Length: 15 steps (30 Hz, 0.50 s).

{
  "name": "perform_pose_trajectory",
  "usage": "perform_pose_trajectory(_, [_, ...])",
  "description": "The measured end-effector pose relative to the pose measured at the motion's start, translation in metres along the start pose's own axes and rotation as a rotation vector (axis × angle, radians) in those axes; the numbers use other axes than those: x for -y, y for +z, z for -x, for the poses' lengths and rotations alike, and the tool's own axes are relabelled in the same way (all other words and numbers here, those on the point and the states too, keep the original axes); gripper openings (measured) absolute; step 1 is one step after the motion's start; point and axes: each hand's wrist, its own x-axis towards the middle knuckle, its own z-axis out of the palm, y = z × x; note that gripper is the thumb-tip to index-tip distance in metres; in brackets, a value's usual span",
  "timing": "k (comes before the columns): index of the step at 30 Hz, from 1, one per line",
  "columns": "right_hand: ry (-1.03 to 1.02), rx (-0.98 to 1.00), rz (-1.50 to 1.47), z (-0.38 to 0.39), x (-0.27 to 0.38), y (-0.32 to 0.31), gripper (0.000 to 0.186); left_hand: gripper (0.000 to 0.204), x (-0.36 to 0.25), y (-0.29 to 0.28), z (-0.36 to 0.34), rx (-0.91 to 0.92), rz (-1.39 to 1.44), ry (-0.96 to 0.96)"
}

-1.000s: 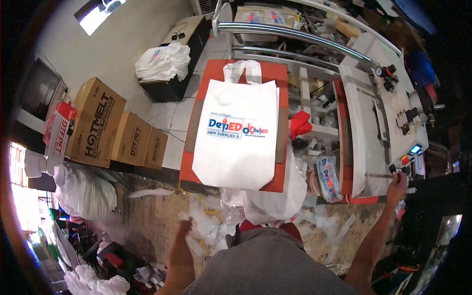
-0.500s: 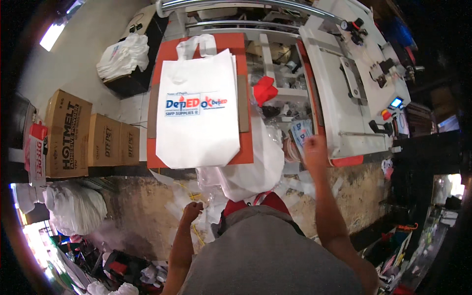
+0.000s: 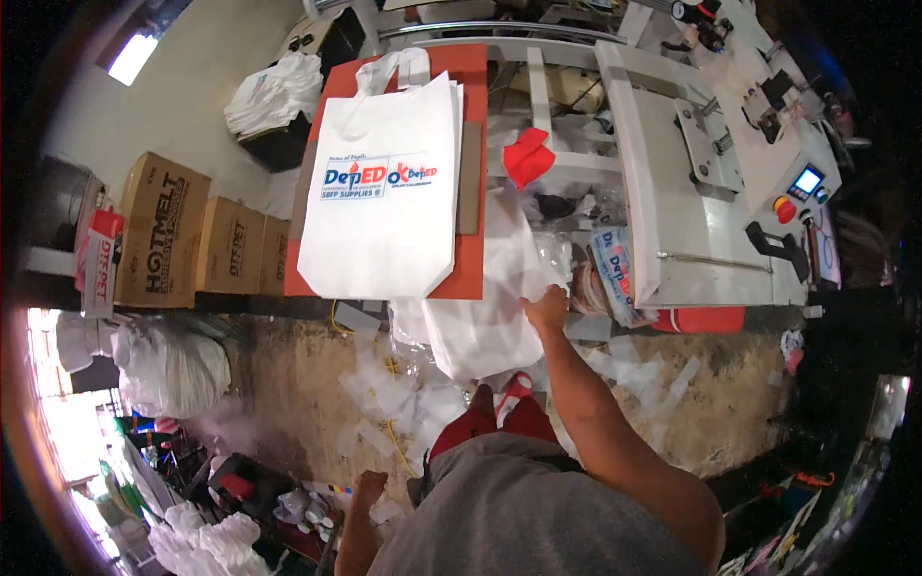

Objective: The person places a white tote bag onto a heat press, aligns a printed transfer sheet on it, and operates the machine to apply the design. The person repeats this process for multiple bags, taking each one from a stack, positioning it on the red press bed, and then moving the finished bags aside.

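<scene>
Printed tote bag: the white bag point(image 3: 384, 235) lies flat on the red platen point(image 3: 470, 271), handles away from me, blue-and-red print face up.
Platen: red, its rim showing around the bag, a brown strip at the right.
Right hand: my right hand point(image 3: 545, 309) has its fingertips at the edge of the plain white bags point(image 3: 480, 341) below the platen; I cannot tell whether they grip the fabric.
Left hand: my left hand point(image 3: 369, 485) is loosely curled over the floor, nothing visible in it.
Heat press: its white upper plate point(image 3: 663, 192) sits to my right, beside a lit screen point(image 3: 807, 180) and a red button point(image 3: 785, 209).
Floor: worn brown floor point(image 3: 298, 384), strewn with pale scraps point(image 3: 384, 394) and a yellow cord point(image 3: 396, 446).
Room: cardboard boxes point(image 3: 163, 230) at left; beyond, a bag pile point(image 3: 274, 91) on a black bench point(image 3: 279, 149) by the pale wall point(image 3: 202, 77).
</scene>
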Motion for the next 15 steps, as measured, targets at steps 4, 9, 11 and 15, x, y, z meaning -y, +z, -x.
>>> perform_pose_trajectory(4, [0.209,0.12,-0.056,-0.011,-0.002,0.002,0.095,0.037,-0.021,0.021,0.021,-0.07,0.031,-0.059])
perform_pose_trajectory(9, [0.228,0.017,0.005,-0.005,-0.007,-0.006,0.095,0.045,-0.122,0.02,0.017,-0.117,0.236,-0.21])
perform_pose_trajectory(11, [0.203,0.026,0.003,0.001,-0.004,-0.009,0.093,0.044,-0.133,0.026,0.013,-0.16,0.212,-0.137])
perform_pose_trajectory(15, [-0.013,0.163,-0.306,-0.01,-0.021,0.006,0.081,0.045,-0.162,0.027,-0.011,-0.246,0.21,0.058])
